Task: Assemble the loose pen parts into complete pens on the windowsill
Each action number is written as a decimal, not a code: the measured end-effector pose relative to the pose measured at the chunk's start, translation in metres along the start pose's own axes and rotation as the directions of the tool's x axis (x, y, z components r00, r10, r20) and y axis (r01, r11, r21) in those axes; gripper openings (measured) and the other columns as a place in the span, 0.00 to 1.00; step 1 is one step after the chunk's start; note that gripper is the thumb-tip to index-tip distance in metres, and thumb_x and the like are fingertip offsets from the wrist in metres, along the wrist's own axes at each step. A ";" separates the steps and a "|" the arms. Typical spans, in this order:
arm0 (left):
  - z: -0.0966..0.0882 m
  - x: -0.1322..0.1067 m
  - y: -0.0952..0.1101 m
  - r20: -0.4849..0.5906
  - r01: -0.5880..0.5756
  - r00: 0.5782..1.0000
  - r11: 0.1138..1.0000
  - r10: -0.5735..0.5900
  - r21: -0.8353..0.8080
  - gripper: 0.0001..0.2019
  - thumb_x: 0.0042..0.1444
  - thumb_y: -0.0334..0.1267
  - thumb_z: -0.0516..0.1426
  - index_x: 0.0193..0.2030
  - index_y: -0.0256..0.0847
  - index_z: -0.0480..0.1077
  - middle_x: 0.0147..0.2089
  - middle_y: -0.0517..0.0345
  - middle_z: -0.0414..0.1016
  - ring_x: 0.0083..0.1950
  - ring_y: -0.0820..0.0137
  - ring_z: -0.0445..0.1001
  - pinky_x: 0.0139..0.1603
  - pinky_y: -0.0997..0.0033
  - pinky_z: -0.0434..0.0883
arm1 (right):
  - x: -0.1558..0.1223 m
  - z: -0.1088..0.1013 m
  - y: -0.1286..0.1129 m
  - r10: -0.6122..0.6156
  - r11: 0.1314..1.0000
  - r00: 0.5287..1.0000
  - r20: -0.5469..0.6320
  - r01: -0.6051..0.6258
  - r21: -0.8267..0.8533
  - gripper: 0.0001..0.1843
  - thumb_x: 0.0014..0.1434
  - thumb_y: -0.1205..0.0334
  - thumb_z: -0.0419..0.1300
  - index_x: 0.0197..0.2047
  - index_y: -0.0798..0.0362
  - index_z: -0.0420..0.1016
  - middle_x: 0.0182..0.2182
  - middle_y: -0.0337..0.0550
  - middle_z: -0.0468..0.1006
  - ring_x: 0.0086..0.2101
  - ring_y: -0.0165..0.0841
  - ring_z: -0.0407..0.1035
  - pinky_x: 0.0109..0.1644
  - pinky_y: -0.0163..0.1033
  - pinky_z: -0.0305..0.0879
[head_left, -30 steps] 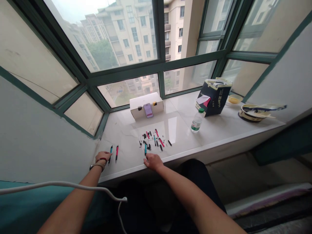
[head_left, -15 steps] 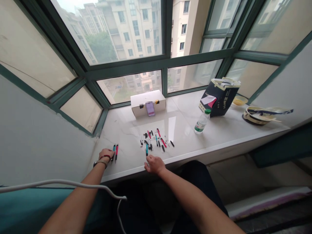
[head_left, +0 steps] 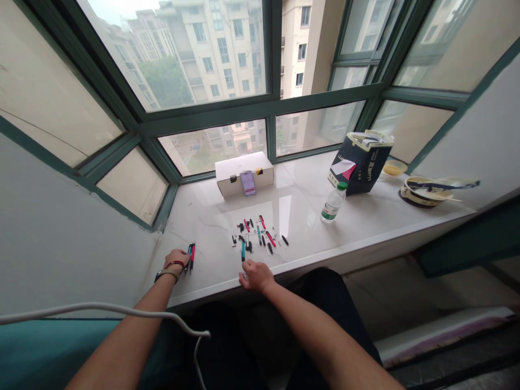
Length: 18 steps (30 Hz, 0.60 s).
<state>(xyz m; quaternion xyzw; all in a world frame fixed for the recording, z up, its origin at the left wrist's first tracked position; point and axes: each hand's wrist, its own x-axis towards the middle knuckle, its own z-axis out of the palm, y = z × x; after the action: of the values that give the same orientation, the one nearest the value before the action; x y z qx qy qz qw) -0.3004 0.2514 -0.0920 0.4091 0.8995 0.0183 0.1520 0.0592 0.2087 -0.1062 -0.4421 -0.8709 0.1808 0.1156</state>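
My left hand [head_left: 177, 258] is at the left end of the white sill, its fingers closed on a blue pen [head_left: 189, 249]. A red pen [head_left: 192, 257] lies alongside, just right of those fingers. At the sill's front edge, my right hand [head_left: 257, 275] is curled with its fingertips at the lower black end of a blue pen barrel [head_left: 243, 251]; the grip itself is partly hidden. Beyond it are scattered pen parts: a red barrel [head_left: 270, 239], another red barrel [head_left: 262, 222], a blue piece [head_left: 259, 234], a black piece [head_left: 285, 240] and several small black and clear bits.
A white box [head_left: 245, 174] stands against the window behind the parts. To the right are a water bottle [head_left: 333, 203] with a green cap, a dark paper bag [head_left: 359, 165], a yellow dish [head_left: 394, 168] and a bowl [head_left: 422, 194]. A white cable [head_left: 122, 310] crosses in front of my left forearm.
The view has shifted slightly, moving the sill's contents a little left in the picture. My left hand sits slightly closer over the pens; my right hand stays at the blue barrel.
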 end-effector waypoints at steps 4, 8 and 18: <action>0.002 0.001 -0.002 -0.008 -0.003 1.000 1.000 0.003 0.011 0.14 0.43 0.47 0.61 0.32 0.41 0.79 0.41 0.44 0.82 0.47 0.51 0.77 0.45 0.61 0.73 | -0.001 0.001 0.000 -0.002 1.000 1.000 -0.002 0.002 -0.017 0.16 0.62 0.50 0.52 0.43 0.52 0.71 0.39 0.47 0.76 0.35 0.39 0.74 0.38 0.39 0.67; 0.002 0.000 -0.004 -0.003 0.001 1.000 1.000 -0.001 -0.002 0.14 0.44 0.48 0.61 0.33 0.41 0.80 0.37 0.46 0.82 0.43 0.54 0.79 0.42 0.64 0.73 | -0.001 0.000 0.000 -0.013 1.000 1.000 -0.007 0.013 -0.014 0.16 0.62 0.50 0.51 0.43 0.52 0.71 0.39 0.47 0.76 0.35 0.40 0.74 0.38 0.40 0.67; 0.008 -0.003 -0.012 -0.020 -0.007 1.000 0.999 0.007 -0.046 0.14 0.46 0.46 0.60 0.37 0.44 0.81 0.36 0.53 0.83 0.40 0.60 0.80 0.39 0.68 0.74 | -0.001 -0.002 -0.001 -0.001 1.000 1.000 0.008 0.001 0.004 0.16 0.62 0.51 0.51 0.44 0.52 0.71 0.40 0.49 0.76 0.36 0.40 0.74 0.40 0.40 0.66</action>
<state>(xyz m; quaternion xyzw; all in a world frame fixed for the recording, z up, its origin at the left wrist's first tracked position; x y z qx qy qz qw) -0.3045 0.2404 -0.1008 0.4085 0.8989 0.0436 0.1522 0.0595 0.2081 -0.1041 -0.4407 -0.8712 0.1841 0.1132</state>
